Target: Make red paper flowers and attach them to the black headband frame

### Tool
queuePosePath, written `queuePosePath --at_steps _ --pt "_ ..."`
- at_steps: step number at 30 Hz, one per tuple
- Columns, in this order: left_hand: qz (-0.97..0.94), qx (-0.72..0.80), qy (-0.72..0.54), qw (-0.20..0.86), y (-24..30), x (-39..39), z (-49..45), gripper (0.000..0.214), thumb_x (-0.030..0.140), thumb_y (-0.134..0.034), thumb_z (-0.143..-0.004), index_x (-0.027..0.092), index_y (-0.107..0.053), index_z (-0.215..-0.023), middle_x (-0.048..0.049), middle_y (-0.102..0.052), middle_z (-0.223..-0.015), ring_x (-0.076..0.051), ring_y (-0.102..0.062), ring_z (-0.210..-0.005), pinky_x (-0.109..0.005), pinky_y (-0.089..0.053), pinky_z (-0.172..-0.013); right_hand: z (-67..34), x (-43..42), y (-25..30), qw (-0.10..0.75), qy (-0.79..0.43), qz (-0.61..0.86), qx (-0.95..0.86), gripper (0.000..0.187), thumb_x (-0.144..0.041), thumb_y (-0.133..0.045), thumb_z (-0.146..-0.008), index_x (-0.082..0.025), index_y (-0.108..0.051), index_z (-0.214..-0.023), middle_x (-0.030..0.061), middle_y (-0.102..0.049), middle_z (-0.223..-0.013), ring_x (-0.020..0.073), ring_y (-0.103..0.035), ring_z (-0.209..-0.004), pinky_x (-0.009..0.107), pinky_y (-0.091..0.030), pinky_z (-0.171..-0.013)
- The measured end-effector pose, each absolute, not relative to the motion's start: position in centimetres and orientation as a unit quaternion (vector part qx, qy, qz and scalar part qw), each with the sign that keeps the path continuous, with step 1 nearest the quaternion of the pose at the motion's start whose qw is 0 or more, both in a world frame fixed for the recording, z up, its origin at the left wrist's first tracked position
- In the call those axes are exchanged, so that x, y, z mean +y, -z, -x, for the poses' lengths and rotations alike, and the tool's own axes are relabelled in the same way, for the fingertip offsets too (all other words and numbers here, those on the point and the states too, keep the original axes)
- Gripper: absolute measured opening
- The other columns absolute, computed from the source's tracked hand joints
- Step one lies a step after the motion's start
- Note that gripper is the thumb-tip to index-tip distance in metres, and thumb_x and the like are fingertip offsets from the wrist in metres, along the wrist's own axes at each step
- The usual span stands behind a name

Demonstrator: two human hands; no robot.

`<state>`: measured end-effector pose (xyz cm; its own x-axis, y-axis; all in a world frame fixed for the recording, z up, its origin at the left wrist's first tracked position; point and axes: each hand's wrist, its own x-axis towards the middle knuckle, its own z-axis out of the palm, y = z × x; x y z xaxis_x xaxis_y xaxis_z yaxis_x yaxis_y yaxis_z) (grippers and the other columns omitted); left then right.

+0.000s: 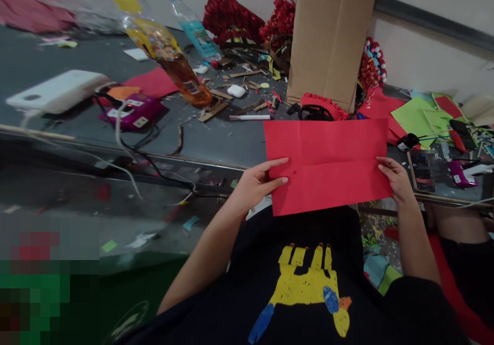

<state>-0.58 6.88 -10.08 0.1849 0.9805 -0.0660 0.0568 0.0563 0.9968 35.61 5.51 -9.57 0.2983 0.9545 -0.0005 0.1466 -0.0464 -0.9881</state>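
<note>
A red sheet of paper (pixel 328 162) is held flat in front of me, over the edge of the grey table (pixel 216 139). It shows fold creases across its middle. My left hand (pixel 257 183) pinches the sheet's left edge, thumb on top. On the sheet's right edge, my right hand (pixel 395 180) grips in the same way. Below the sheet I see my black shirt with a yellow print.
A tall cardboard box (pixel 328 36) stands behind the sheet, with red paper decorations (pixel 235 18) beside it. Two plastic bottles (pixel 170 51), a white power bank (pixel 57 90), a purple device (pixel 135 113), cables, green paper (pixel 424 116) and scraps litter the table.
</note>
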Motion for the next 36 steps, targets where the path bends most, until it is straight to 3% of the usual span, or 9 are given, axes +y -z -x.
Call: queuePosePath --at_steps 5,7,12,14,19,24,27,31,36 --pt "-0.566 0.501 -0.424 0.499 9.3 6.9 1.7 0.052 0.032 -0.078 -0.064 0.02 -0.068 -0.114 -0.0033 -0.072 -0.079 -0.012 -0.059 -0.056 -0.021 -0.05 -0.048 -36.0 5.1 9.2 0.495 -0.398 0.597 -0.49 0.039 -0.043 -0.075 -0.064 -0.024 -0.071 -0.099 -0.0001 -0.07 -0.078 0.0144 -0.061 -0.069 0.03 -0.052 -0.065" --pt "-0.582 0.506 -0.426 0.473 9.2 6.9 2.0 0.05 0.033 -0.077 -0.065 0.019 -0.069 -0.112 -0.0039 -0.072 -0.079 -0.012 -0.058 -0.055 -0.021 -0.05 -0.047 -36.1 4.9 9.1 0.498 -0.394 0.594 -0.495 0.041 -0.042 -0.076 -0.064 -0.024 -0.071 -0.1 0.0011 -0.072 -0.082 0.0149 -0.062 -0.071 0.03 -0.052 -0.067" --pt "-0.617 0.521 -0.442 0.39 9.2 6.9 2.5 0.054 0.038 -0.075 -0.067 0.018 -0.067 -0.116 -0.0085 -0.07 -0.109 -0.022 -0.066 -0.09 -0.03 -0.056 -0.076 -36.4 4.3 8.7 0.491 -0.367 0.601 -0.513 0.048 -0.039 -0.076 -0.066 -0.024 -0.068 -0.111 0.0039 -0.074 -0.097 0.0185 -0.066 -0.086 0.034 -0.054 -0.077" --pt "-0.63 0.521 -0.452 0.357 9.0 6.8 2.7 0.048 0.039 -0.074 -0.07 0.02 -0.068 -0.114 -0.0077 -0.069 -0.11 -0.024 -0.065 -0.097 -0.032 -0.054 -0.084 -36.5 4.0 8.6 0.478 -0.333 0.611 -0.537 0.047 -0.039 -0.075 -0.068 -0.024 -0.068 -0.112 0.0047 -0.074 -0.101 0.0209 -0.067 -0.091 0.038 -0.054 -0.082" --pt "-0.674 0.501 -0.471 0.27 8.4 6.5 2.7 0.017 0.031 -0.063 -0.08 0.024 -0.073 -0.092 -0.0033 -0.072 -0.093 -0.021 -0.066 -0.088 -0.033 -0.052 -0.086 -35.9 3.3 8.3 0.438 -0.196 0.635 -0.606 0.024 -0.036 -0.066 -0.078 -0.023 -0.073 -0.096 0.005 -0.074 -0.096 0.0234 -0.068 -0.09 0.04 -0.052 -0.085" --pt "-0.695 0.494 -0.497 0.165 8.1 6.5 2.8 0.012 0.029 -0.06 -0.084 0.025 -0.072 -0.082 -0.0016 -0.07 -0.086 -0.018 -0.065 -0.084 -0.03 -0.052 -0.082 -34.9 3.0 7.9 0.451 -0.063 0.626 -0.633 0.016 -0.031 -0.058 -0.083 -0.023 -0.072 -0.088 0.0043 -0.073 -0.085 0.0216 -0.067 -0.082 0.036 -0.053 -0.077" --pt "-0.711 0.476 -0.511 0.078 8.2 6.8 2.6 0.011 0.027 -0.061 -0.084 0.024 -0.071 -0.082 -0.0033 -0.068 -0.098 -0.019 -0.064 -0.094 -0.032 -0.053 -0.084 -34.6 3.0 7.8 0.428 0.025 0.602 -0.673 0.015 -0.03 -0.056 -0.084 -0.021 -0.069 -0.085 0.0064 -0.071 -0.092 0.0227 -0.065 -0.09 0.04 -0.05 -0.084" --pt "-0.756 0.426 -0.496 0.02 8.2 7.1 1.7 0.012 0.024 -0.058 -0.087 0.021 -0.069 -0.082 -0.0061 -0.066 -0.11 -0.021 -0.061 -0.106 -0.036 -0.052 -0.088 -33.0 3.1 7.8 0.354 0.144 0.592 -0.71 0.018 -0.035 -0.063 -0.081 -0.02 -0.068 -0.09 0.0117 -0.063 -0.117 0.0291 -0.055 -0.115 0.048 -0.04 -0.098" --pt "-0.803 0.373 -0.462 0.042 8.2 6.8 -0.1 0.016 0.02 -0.055 -0.089 0.021 -0.069 -0.083 -0.0031 -0.073 -0.088 -0.016 -0.066 -0.087 -0.038 -0.049 -0.093 -28.8 3.4 7.0 0.288 0.159 0.507 -0.797 0.021 -0.033 -0.059 -0.088 -0.023 -0.065 -0.104 0.0083 -0.067 -0.118 0.0211 -0.062 -0.106 0.043 -0.034 -0.103"
